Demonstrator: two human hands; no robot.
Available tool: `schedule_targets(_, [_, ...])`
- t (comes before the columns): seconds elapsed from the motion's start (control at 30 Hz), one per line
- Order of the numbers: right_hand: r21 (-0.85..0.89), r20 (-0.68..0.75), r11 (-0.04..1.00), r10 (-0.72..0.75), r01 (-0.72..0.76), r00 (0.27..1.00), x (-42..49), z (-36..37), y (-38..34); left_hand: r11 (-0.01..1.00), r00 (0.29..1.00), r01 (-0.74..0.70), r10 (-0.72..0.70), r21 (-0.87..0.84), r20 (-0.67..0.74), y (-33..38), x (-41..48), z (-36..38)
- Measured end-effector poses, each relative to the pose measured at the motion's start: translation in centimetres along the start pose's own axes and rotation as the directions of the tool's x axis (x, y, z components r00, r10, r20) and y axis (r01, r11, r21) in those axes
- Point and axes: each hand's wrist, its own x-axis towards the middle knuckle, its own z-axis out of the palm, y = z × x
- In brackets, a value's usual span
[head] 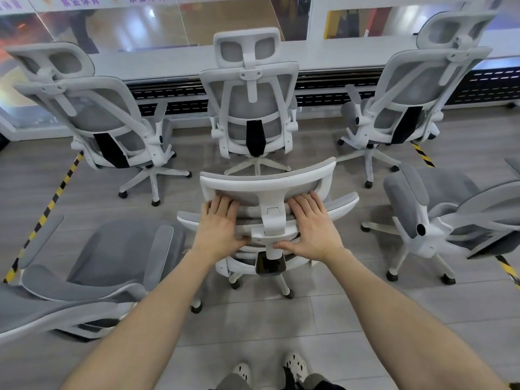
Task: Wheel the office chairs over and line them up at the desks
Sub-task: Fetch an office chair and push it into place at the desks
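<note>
My fingers [222, 204] lie flat and close together over the back of the near chair [267, 184], left hand [218, 225] and right hand [312, 226] flanking its headrest post [274, 220], evidently for a straight push, directly behind the middle chair [250, 108] at the far desk [168, 61].

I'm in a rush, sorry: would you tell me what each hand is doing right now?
Left hand: open, fingers flat on the chair's backrest.
Right hand: open, flat on the same backrest.
</note>
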Motion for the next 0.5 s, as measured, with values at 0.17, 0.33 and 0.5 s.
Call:
schedule_targets(0.17, [-0.066, 0.114, 0.993, 0.102, -0.095, 0.988, -0.4, -1.3, -1.6, 0.993, 0.992, -0.091, 0.084, 0.069, 0.098, -0.6, -1.6, -2.4])
schedule_targets(0.33, [-0.063, 0.102, 0.948, 0.316, -0.311, 0.943, -2.4, -3.0, -6.6, 0.973, 0.943, -0.227, 0.211, 0.031, 0.258, -2.9, -4.3, -4.9])
schedule_targets(0.5, [0.018, 0.208, 0.809, 0.572, -0.588, 0.793, -7.3, -2.9, -14.2, 0.971, 0.882, -0.239, 0.222, -0.010, 0.416, -7.9, -9.3, -6.5])
